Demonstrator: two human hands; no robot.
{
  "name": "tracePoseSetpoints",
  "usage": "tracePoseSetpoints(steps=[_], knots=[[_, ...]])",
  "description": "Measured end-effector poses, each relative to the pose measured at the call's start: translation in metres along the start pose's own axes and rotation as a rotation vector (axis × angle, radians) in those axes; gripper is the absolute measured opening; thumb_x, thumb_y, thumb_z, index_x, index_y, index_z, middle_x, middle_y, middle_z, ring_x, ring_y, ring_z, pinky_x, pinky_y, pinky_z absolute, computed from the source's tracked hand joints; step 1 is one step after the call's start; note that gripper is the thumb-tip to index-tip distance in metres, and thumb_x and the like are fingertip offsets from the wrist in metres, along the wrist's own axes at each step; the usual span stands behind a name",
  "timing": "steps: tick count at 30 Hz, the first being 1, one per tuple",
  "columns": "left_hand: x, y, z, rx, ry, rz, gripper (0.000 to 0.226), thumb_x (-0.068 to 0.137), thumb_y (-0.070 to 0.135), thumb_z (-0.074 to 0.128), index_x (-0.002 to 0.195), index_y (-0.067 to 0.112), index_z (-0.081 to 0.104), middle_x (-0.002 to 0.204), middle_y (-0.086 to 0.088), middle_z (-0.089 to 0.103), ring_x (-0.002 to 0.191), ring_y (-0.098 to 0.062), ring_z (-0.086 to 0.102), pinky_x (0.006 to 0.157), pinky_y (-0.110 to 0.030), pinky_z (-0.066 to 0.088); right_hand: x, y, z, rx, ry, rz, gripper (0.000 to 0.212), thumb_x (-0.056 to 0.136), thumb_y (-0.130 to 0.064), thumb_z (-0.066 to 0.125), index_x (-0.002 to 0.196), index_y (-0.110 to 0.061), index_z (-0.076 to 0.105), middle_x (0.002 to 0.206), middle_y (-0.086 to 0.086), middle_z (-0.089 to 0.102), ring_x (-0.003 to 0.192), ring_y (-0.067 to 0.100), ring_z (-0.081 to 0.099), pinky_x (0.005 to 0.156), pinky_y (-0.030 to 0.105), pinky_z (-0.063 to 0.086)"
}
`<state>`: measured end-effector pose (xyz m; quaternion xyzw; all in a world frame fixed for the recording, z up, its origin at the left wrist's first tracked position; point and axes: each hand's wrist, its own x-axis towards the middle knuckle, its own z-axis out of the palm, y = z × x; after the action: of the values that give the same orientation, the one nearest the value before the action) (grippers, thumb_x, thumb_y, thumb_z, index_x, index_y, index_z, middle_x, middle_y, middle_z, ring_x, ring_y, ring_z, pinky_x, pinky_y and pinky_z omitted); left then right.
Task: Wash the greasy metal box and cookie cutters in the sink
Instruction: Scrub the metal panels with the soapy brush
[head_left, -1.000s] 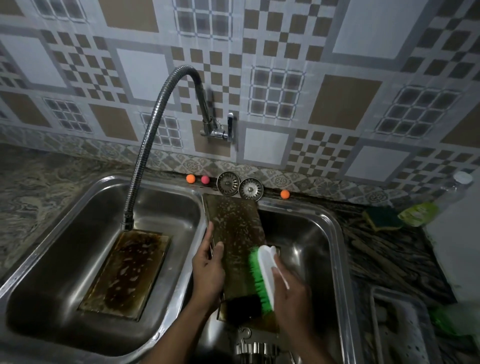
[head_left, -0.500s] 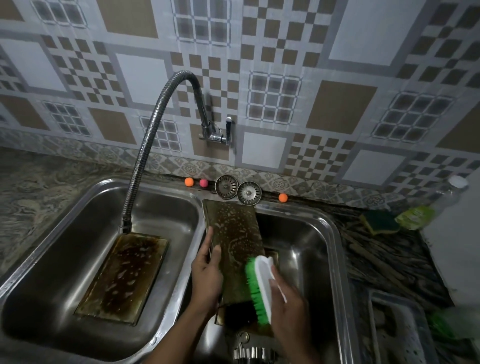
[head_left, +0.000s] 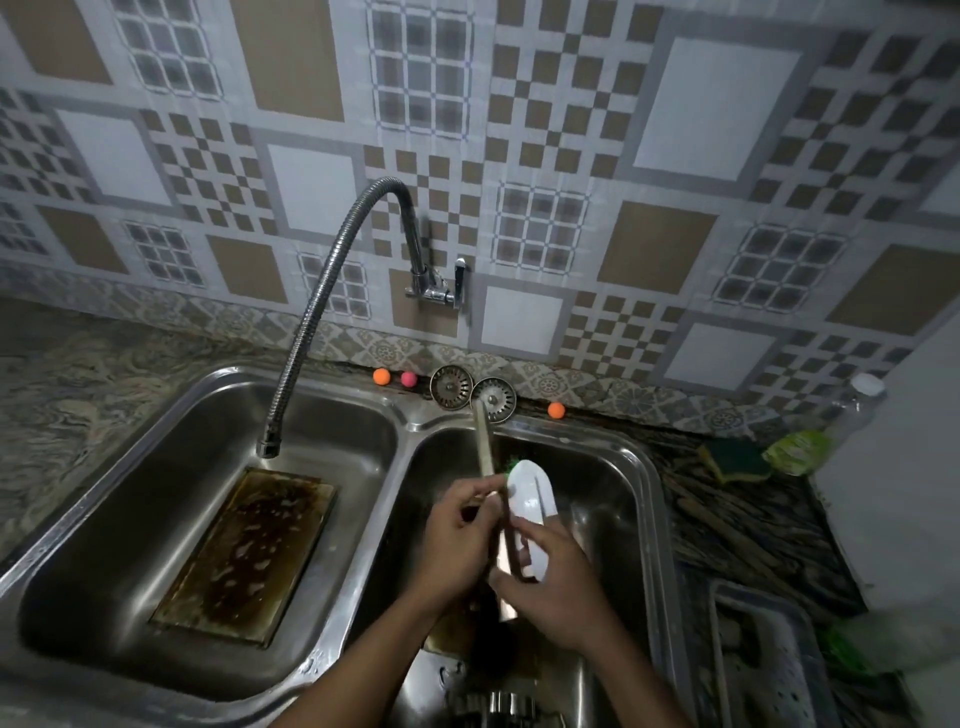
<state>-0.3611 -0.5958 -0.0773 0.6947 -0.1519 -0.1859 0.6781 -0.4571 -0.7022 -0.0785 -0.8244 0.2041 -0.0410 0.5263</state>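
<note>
Mid-scrub, the box panel (head_left: 485, 447) is gripped by the left hand (head_left: 457, 540) and the brush (head_left: 530, 493) by the right hand (head_left: 561, 592); firm strokes seem needed next.

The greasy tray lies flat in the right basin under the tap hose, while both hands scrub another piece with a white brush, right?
No. The head view shows the greasy tray flat in the left basin, under the tap hose. The left hand holds the other piece, the right hand the white brush.

Patterned brown-and-white tile wall (head_left: 311, 187) rises behind a dim, marbled stone countertop (head_left: 67, 395).
</note>
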Motion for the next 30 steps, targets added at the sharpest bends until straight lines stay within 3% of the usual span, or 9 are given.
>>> tracePoseSetpoints(steps=[3,6,10,12,15,20,22,26,30], knots=[[-0.001,0.017,0.01,0.008,-0.091,0.016,0.026,0.094,0.014,0.056,0.103,0.029,0.075,0.108,0.009,0.069,0.106,-0.007,0.065,0.094,-0.027,0.05,-0.012,-0.006,0.0,-0.146,0.165,-0.023,0.059,0.067,-0.018,0.074,0.125,-0.027,0.062,0.121,-0.01,0.048,0.1,0.001,0.056,0.078,0.003,0.041],[-0.005,0.038,0.021,-0.089,-0.267,-0.017,0.028,0.094,0.013,0.055,0.116,0.019,0.071,0.112,0.003,0.072,0.106,-0.011,0.068,0.097,-0.031,0.053,-0.018,-0.006,-0.001,-0.214,0.49,0.007,0.045,0.076,-0.003,0.065,0.119,-0.014,0.065,0.116,0.003,0.055,0.107,0.023,0.057,0.09,0.025,0.044],[-0.007,0.04,0.01,0.18,-0.169,0.177,0.033,0.092,0.011,0.062,0.124,0.02,0.064,0.116,0.006,0.068,0.106,-0.009,0.064,0.093,-0.028,0.053,-0.027,-0.007,-0.016,-0.093,0.688,-0.054,0.024,0.088,0.002,0.058,0.11,0.0,0.065,0.108,0.008,0.055,0.101,0.021,0.055,0.085,0.009,0.035],[-0.001,0.024,-0.006,0.399,-0.061,0.245,0.031,0.087,0.015,0.068,0.116,0.026,0.067,0.122,0.005,0.061,0.112,-0.013,0.059,0.1,-0.033,0.049,-0.03,-0.006,-0.023,-0.021,0.707,-0.075,0.021,0.092,-0.001,0.056,0.111,0.0,0.065,0.104,0.002,0.053,0.096,0.014,0.055,0.077,0.004,0.036],[-0.001,0.007,-0.027,0.522,-0.089,0.114,0.035,0.087,0.017,0.069,0.119,0.032,0.065,0.14,0.0,0.045,0.132,-0.014,0.041,0.111,-0.032,0.035,-0.036,-0.002,-0.024,0.094,0.701,-0.059,0.023,0.098,-0.015,0.053,0.118,-0.01,0.063,0.108,-0.005,0.058,0.099,0.01,0.059,0.088,0.028,0.05],[-0.005,0.008,-0.05,0.46,-0.151,0.087,0.032,0.093,0.011,0.063,0.122,0.022,0.067,0.123,0.005,0.062,0.1,-0.006,0.059,0.089,-0.021,0.047,-0.044,0.0,-0.013,0.213,0.694,-0.007,0.032,0.097,-0.024,0.056,0.129,-0.025,0.056,0.125,-0.001,0.064,0.115,0.015,0.061,0.096,0.05,0.052],[-0.004,0.007,-0.065,0.474,-0.144,0.089,0.03,0.092,0.01,0.064,0.119,0.021,0.069,0.118,0.006,0.065,0.101,-0.005,0.058,0.091,-0.022,0.048,-0.043,-0.011,0.0,0.223,0.69,-0.017,0.034,0.097,-0.02,0.056,0.127,-0.034,0.053,0.135,-0.002,0.056,0.126,0.018,0.054,0.101,0.047,0.049],[0.0,-0.003,-0.116,0.513,-0.128,0.035,0.04,0.089,-0.002,0.06,0.122,0.02,0.068,0.122,0.005,0.066,0.1,-0.011,0.065,0.085,-0.017,0.049,-0.034,-0.042,0.041,0.196,0.691,-0.013,0.032,0.095,-0.006,0.057,0.122,-0.022,0.056,0.129,-0.002,0.053,0.121,0.012,0.049,0.09,0.006,0.039],[0.004,-0.013,-0.207,0.58,-0.075,-0.024,0.043,0.088,-0.001,0.059,0.124,0.019,0.068,0.116,-0.002,0.071,0.076,-0.014,0.066,0.066,-0.012,0.046,-0.007,-0.068,0.111,0.058,0.614,0.022,0.025,0.087,-0.01,0.065,0.104,-0.028,0.062,0.115,0.001,0.055,0.104,0.013,0.054,0.084,0.021,0.04]])
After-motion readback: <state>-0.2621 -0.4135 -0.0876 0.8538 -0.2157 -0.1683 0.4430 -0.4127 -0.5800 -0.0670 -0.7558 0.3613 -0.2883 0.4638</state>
